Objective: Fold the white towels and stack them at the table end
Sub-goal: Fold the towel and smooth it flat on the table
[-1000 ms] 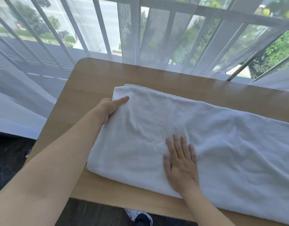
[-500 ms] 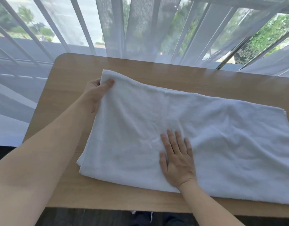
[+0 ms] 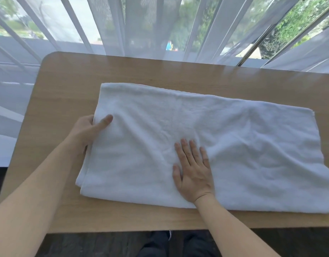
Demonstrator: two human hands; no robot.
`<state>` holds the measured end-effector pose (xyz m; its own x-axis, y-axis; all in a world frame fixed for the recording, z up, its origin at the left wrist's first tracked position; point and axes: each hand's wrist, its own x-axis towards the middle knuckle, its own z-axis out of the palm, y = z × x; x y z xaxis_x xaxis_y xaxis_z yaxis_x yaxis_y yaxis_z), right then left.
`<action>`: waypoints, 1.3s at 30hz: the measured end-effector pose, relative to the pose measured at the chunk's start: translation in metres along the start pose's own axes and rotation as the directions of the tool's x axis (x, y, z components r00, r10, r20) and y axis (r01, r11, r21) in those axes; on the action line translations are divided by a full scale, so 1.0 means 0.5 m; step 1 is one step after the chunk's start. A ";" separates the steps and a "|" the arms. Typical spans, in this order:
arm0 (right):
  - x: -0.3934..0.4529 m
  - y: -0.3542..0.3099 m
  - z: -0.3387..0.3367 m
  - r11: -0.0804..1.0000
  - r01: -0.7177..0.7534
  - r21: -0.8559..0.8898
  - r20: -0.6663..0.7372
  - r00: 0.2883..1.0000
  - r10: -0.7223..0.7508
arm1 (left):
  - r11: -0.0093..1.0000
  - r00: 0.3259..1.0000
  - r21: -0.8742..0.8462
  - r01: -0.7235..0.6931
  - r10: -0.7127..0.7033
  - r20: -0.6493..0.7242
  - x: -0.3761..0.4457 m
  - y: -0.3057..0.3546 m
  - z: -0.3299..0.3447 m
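Observation:
A white towel (image 3: 225,145), folded into a long rectangle of at least two layers, lies across the wooden table (image 3: 67,86). My left hand (image 3: 87,130) grips the towel's left edge about halfway down, thumb on top and fingers tucked under the cloth. My right hand (image 3: 193,171) lies flat, fingers spread, palm down on the towel near its front edge, left of the towel's middle. The towel's right end reaches the frame's right side. No other towel is in view.
Sheer white curtains (image 3: 160,28) hang just behind the table's far edge, with window bars and greenery beyond. The table's rounded left corner (image 3: 48,58) is bare wood. Dark floor and my legs (image 3: 160,245) show below the front edge.
My left hand slid from the towel's far left corner towards me along the left edge. My right hand stayed pressed flat. The camera's view shifted, showing more of the towel's right end.

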<state>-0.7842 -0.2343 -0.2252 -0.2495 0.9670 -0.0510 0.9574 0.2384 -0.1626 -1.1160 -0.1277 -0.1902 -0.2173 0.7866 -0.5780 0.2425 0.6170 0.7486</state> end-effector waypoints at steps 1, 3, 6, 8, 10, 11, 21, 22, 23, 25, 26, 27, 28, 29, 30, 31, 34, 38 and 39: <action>0.000 -0.001 -0.001 1.000 -0.001 0.008 -0.001 1.000 0.001 | 0.999 0.997 0.009 -0.051 0.052 -0.049 -0.004 -0.012 0.000; -0.001 -0.001 -0.002 1.000 0.002 0.031 -0.014 1.000 -0.002 | 0.992 0.986 -0.040 -0.118 0.112 -0.125 0.000 -0.018 -0.002; -0.005 -0.001 -0.001 0.998 -0.001 0.059 -0.029 1.000 0.003 | 0.974 0.974 -0.115 -0.193 0.175 -0.145 0.015 -0.006 -0.004; -0.005 0.001 0.000 0.998 -0.005 0.057 -0.036 0.999 0.007 | 0.975 0.967 -0.084 -0.203 0.187 -0.173 0.018 -0.008 0.005; -0.005 0.002 0.003 0.999 -0.009 0.053 -0.035 0.999 0.010 | 0.986 0.971 -0.052 -0.155 0.143 -0.191 0.016 -0.013 0.010; -0.005 0.001 0.004 0.999 -0.010 0.051 -0.032 0.999 0.012 | 0.990 0.980 -0.072 -0.118 0.105 -0.168 0.015 -0.015 0.008; 0.000 0.002 0.005 0.998 -0.027 0.051 -0.017 0.999 0.028 | 0.986 0.921 0.006 0.170 -0.160 0.354 -0.075 -0.065 -0.059; 0.000 0.002 0.004 0.998 -0.026 0.052 -0.017 0.999 0.027 | 0.983 0.908 0.027 0.180 -0.176 0.380 -0.088 -0.079 -0.062; 0.000 0.002 0.004 0.998 -0.026 0.053 -0.016 1.000 0.026 | 0.984 0.906 0.045 0.172 -0.176 0.385 -0.103 -0.092 -0.061; 0.001 0.002 0.003 0.998 -0.023 0.056 -0.016 1.000 0.024 | 0.987 0.946 0.027 0.156 -0.157 0.284 -0.129 -0.114 -0.051; 0.000 0.003 0.003 0.998 -0.022 0.059 -0.019 1.000 0.023 | 0.989 0.971 -0.006 0.148 -0.144 0.189 -0.140 -0.122 -0.042; -0.001 0.003 0.004 0.998 -0.021 0.064 -0.024 0.999 0.023 | 0.991 0.988 -0.038 0.125 -0.121 0.093 -0.149 -0.128 -0.033; -0.002 0.003 0.004 0.997 -0.021 0.069 -0.029 0.999 0.023 | 0.995 0.996 -0.056 0.085 -0.085 0.004 -0.157 -0.133 -0.023; -0.002 0.003 0.004 0.997 -0.021 0.075 -0.033 0.999 0.023 | 0.998 0.995 -0.044 0.042 -0.045 -0.085 -0.163 -0.136 -0.013; -0.002 0.003 0.004 0.997 -0.021 0.079 -0.036 0.999 0.024 | 1.000 0.985 -0.002 -0.003 0.003 -0.171 -0.168 -0.137 -0.005; -0.002 0.002 0.005 0.997 -0.020 0.080 -0.038 0.999 0.024 | 0.997 0.970 0.059 -0.042 0.055 -0.238 -0.170 -0.138 0.001; 0.000 0.001 0.005 0.996 -0.024 0.085 -0.039 0.999 0.028 | 0.990 0.969 0.119 -0.082 0.107 -0.224 -0.175 -0.127 0.013; -0.002 -0.001 0.000 0.995 -0.021 0.099 -0.034 0.999 0.025 | 0.970 0.994 -0.220 0.104 -0.096 0.048 -0.165 -0.091 0.005; -0.003 -0.002 -0.003 0.994 -0.020 0.106 -0.033 0.999 0.024 | 0.951 0.984 -0.273 0.143 -0.108 0.140 -0.159 -0.081 0.000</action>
<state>-0.7845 -0.2359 -0.2237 -0.2220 0.9748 -0.0224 0.9414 0.2083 -0.2652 -1.1087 -0.2154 -0.1744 -0.1076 0.7109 -0.6950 -0.0588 0.6933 0.7182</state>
